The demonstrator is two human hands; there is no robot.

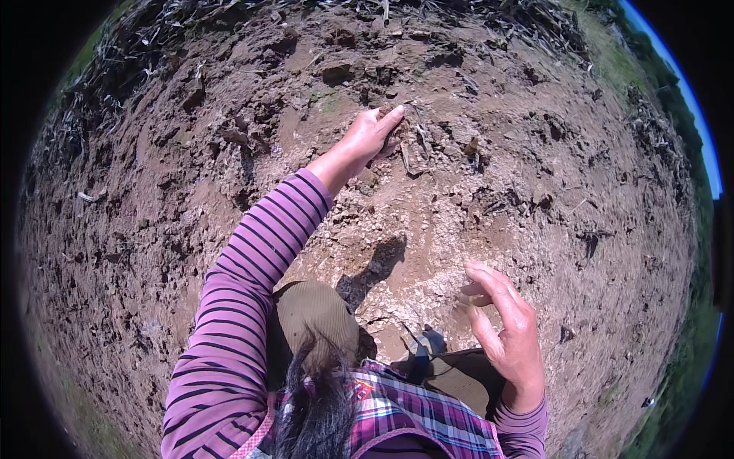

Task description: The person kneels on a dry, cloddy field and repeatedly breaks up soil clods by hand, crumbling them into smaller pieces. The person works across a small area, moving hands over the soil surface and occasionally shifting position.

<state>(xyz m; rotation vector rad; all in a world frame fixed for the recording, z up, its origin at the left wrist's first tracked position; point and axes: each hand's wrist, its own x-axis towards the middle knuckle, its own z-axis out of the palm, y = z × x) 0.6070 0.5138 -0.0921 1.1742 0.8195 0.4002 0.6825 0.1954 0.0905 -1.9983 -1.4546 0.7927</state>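
My left hand (pixel 373 135) reaches forward to the rough brown soil (pixel 447 218). Its thumb is stretched out and its fingers curl underneath, against crumbly earth. Strips of dry plant debris (pixel 421 135) lie right beside the fingertips; whether the hand grips any of it is hidden. Nearer my body, my right hand (pixel 507 324) hovers over the ground by my knee, thumb and fingers apart. Its fingertips are partly blurred, and no object is clearly visible between them.
My bent knee in olive ribbed trousers (pixel 315 321) and a shoe (pixel 427 344) are below. Clods and small hollows roughen the ground. Heaped dry stalks (pixel 516 23) lie along the far edge. Green vegetation (pixel 697 321) borders the right side.
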